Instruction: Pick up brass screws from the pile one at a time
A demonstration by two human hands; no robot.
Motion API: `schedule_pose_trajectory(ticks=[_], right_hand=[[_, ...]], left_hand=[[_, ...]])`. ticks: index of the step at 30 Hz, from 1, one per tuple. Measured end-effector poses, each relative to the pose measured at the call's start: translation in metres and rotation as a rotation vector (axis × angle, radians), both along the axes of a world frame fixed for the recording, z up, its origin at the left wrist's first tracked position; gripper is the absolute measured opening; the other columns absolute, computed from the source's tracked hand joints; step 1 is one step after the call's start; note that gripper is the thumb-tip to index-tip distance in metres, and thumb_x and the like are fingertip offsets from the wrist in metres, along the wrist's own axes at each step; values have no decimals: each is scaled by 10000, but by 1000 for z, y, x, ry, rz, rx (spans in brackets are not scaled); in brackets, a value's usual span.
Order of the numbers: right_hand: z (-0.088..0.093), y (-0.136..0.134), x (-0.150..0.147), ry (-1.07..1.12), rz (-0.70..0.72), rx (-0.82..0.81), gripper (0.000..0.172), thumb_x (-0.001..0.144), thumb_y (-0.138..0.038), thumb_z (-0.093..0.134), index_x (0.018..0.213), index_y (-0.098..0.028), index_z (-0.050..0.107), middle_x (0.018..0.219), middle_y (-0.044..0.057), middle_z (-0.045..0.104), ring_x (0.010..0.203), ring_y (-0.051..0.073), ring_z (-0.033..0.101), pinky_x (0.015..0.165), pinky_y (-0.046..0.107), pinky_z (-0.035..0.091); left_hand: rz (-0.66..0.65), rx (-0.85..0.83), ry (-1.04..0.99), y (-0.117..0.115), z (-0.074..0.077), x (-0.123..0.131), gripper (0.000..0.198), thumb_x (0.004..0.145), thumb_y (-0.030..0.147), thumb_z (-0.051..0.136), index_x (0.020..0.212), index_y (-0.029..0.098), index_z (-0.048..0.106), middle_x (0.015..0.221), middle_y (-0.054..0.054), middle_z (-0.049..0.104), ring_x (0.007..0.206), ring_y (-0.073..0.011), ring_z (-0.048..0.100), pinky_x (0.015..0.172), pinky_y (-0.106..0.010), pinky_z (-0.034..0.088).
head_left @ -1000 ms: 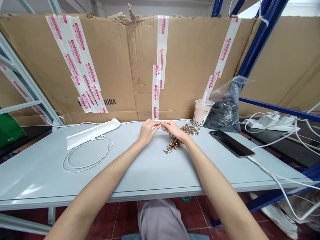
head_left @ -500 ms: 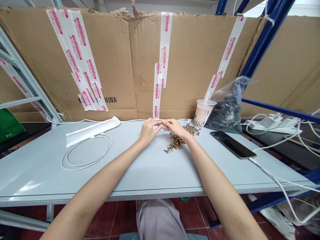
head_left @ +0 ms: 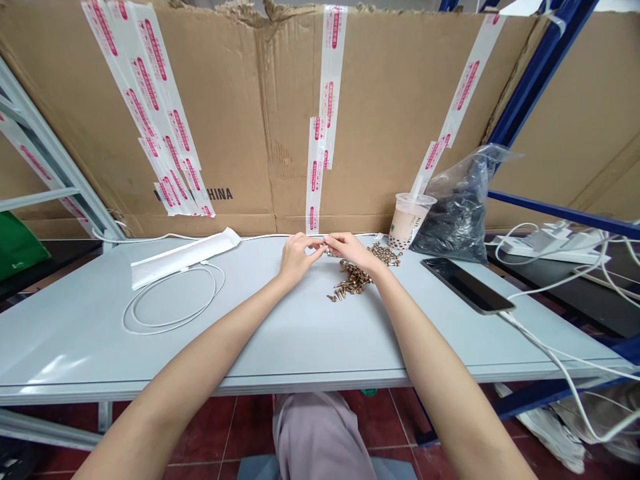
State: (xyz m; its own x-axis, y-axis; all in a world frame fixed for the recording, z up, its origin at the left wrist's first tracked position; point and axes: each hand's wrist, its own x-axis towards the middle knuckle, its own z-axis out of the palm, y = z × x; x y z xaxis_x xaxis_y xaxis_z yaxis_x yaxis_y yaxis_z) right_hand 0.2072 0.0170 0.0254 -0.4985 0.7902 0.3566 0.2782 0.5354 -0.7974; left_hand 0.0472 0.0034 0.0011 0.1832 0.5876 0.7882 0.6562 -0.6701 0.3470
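Both my hands meet near the back middle of a pale grey table [head_left: 250,333]. My left hand [head_left: 296,255] and my right hand [head_left: 353,251] pinch their fingertips together on a small brass-coloured screw [head_left: 326,245] held between them. Just under and to the right of my right hand lies a loose pile of brass-coloured screws [head_left: 357,277], with more of them scattered toward the cup.
A bubble tea cup [head_left: 407,220] and a dark plastic bag [head_left: 457,213] stand at the back right. A black phone [head_left: 467,285] with a white cable lies to the right. A coiled white cable [head_left: 170,303] and white packet [head_left: 183,257] lie left. Taped cardboard [head_left: 260,120] backs the table.
The camera has tipped slightly, so everything sits a little higher in view. My hands stay together at the same spot above the screw pile.
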Motion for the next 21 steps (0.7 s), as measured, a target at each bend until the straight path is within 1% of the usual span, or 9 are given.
schedule_pose_trajectory(ticks=[4,7,10,13,16,21], right_hand=[[-5,1,-2,-88,-108,74,454,826,-533,347,567,-162,373,551,-29,299,529,80,259,519,227,205],[-4,0,-1,-173,-147,102,478,830,-539,318,549,-157,382,541,-24,314,528,82,262,522,229,205],[-1,0,2,-183,-129,93,442,832,-521,329,616,-151,437,569,-19,373,543,85,306,530,221,231],[2,-1,4,-149,-67,72,380,833,-488,356,694,-150,464,603,-21,403,555,84,334,541,213,260],[3,0,5,-131,-26,85,378,830,-479,367,661,-150,449,588,-26,376,551,81,318,539,213,264],[-1,2,1,-146,-79,73,409,848,-473,321,589,-162,377,550,-33,305,524,78,266,516,225,222]], left_hand=[[43,-20,0,0,-3,2,87,736,279,634,776,215,677,711,20,668,701,-137,548,766,-301,356],[57,-54,20,1,-3,2,79,737,271,625,767,218,676,715,23,671,712,-139,550,781,-306,348],[49,-53,43,1,-2,1,89,748,279,615,773,217,674,735,23,679,728,-144,548,787,-311,336],[37,-36,54,1,0,0,96,753,285,613,787,217,672,737,19,679,739,-147,547,774,-311,330],[33,-12,64,1,1,0,97,761,291,610,781,217,670,734,20,678,749,-148,546,778,-313,324],[33,47,94,0,0,-1,112,780,301,596,814,223,669,743,20,681,757,-147,537,812,-329,303]])
